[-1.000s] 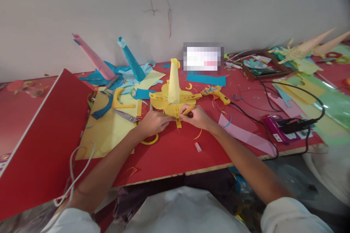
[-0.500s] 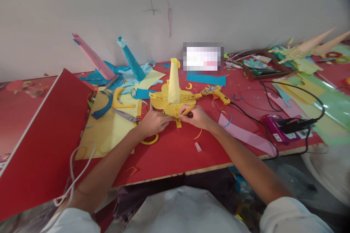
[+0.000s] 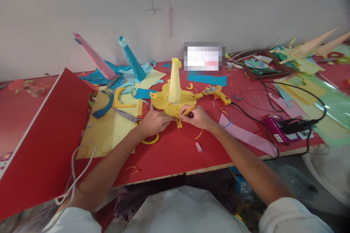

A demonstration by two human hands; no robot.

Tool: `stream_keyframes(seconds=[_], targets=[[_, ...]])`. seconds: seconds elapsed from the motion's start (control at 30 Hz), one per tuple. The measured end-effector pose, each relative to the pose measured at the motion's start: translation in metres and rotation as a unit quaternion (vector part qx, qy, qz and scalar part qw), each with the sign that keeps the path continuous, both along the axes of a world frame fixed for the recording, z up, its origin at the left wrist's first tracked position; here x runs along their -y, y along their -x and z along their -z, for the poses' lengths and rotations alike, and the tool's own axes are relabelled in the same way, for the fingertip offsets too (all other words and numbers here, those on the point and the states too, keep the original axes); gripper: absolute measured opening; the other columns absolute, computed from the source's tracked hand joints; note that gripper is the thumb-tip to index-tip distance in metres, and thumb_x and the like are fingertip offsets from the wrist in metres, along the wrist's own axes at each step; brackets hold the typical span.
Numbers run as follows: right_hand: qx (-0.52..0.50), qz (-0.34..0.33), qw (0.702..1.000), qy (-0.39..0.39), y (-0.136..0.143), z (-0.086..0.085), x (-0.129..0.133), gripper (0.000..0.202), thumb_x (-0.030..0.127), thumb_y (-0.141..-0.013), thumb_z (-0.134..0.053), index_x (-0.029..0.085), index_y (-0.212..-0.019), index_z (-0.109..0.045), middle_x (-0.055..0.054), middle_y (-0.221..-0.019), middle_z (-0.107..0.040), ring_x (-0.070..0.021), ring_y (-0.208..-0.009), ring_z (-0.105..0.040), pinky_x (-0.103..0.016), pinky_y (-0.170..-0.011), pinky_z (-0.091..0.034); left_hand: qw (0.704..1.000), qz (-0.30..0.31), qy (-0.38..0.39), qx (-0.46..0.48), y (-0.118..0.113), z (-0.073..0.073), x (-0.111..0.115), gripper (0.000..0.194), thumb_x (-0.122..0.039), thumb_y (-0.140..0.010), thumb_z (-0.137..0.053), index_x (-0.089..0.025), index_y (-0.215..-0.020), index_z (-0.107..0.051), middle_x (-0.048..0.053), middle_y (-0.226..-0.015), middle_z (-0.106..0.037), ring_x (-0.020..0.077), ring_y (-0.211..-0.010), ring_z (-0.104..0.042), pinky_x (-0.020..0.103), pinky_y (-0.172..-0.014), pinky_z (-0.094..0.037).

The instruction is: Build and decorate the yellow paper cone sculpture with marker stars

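Observation:
A yellow paper craft [image 3: 161,104] with a petal-shaped base and an upright pale yellow cone [image 3: 174,83] stands on the red table. Strips with dark markings run outward from the cone. My right hand [image 3: 197,117] is closed around a yellow pen [image 3: 188,110], its tip down at the front strip [image 3: 179,123]. From the other side, my left hand [image 3: 153,122] holds that strip steady with its fingertips; the thumb is partly hidden. Under and beside my left hand lie scissors [image 3: 151,139] with yellow handles, partly covered by the hand.
A yellow glue gun [image 3: 218,94] lies right of the craft, its cord trailing to a purple power box [image 3: 281,131]. Pink [image 3: 101,58] and blue cones [image 3: 133,60] stand at the back left. A red board [image 3: 46,134] leans at left. Paper scraps and a pink strip [image 3: 246,136] lie about.
The view has shifted very slightly. Both hands keep nearly the same position at the front strip, with the pen still in my right hand.

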State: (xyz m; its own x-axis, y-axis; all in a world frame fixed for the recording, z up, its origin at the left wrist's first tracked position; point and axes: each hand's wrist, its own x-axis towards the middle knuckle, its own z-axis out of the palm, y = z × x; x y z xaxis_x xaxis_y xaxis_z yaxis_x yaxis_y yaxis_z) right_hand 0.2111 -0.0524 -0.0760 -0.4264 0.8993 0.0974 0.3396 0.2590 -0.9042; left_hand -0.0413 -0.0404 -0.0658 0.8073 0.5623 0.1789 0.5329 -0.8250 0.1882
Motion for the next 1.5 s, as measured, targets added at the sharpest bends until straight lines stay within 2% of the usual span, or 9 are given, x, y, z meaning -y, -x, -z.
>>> stream_keyframes(seconds=[0.67, 0.87, 1.5], targets=[[0.006, 0.002, 1.000, -0.016, -0.0008, 0.0015, -0.0011, 0.037, 0.057, -0.091, -0.065, 0.021, -0.086, -0.062, 0.000, -0.072, -0.063, -0.0135, -0.062, -0.055, -0.026, -0.058, -0.039, 1.000, 0.011, -0.010, 0.012, 0.0008, 0.0011, -0.0008, 0.044, -0.009, -0.091, -0.055, -0.030, -0.125, -0.075, 0.001, -0.102, -0.083, 0.0162, -0.080, -0.076, 0.026, -0.068, -0.047], [0.006, 0.005, 1.000, -0.016, 0.0001, -0.0010, -0.0005, 0.038, 0.058, -0.090, -0.065, 0.021, -0.085, -0.061, 0.001, -0.070, -0.061, -0.0127, -0.060, -0.052, -0.026, -0.057, -0.038, 1.000, 0.004, -0.014, 0.018, 0.0007, 0.0023, -0.0003, 0.044, -0.009, -0.092, -0.054, -0.030, -0.123, -0.076, 0.001, -0.101, -0.083, 0.0163, -0.079, -0.076, 0.026, -0.071, -0.048], [0.007, 0.004, 1.000, -0.011, -0.0003, 0.0001, -0.0003, 0.034, 0.055, -0.091, -0.065, 0.021, -0.085, -0.061, 0.001, -0.070, -0.060, -0.0124, -0.059, -0.051, -0.026, -0.056, -0.037, 1.000, 0.002, -0.006, 0.003, 0.0007, -0.0005, 0.0006, 0.045, -0.010, -0.091, -0.054, -0.031, -0.125, -0.075, 0.000, -0.101, -0.083, 0.0166, -0.081, -0.076, 0.027, -0.073, -0.049]])
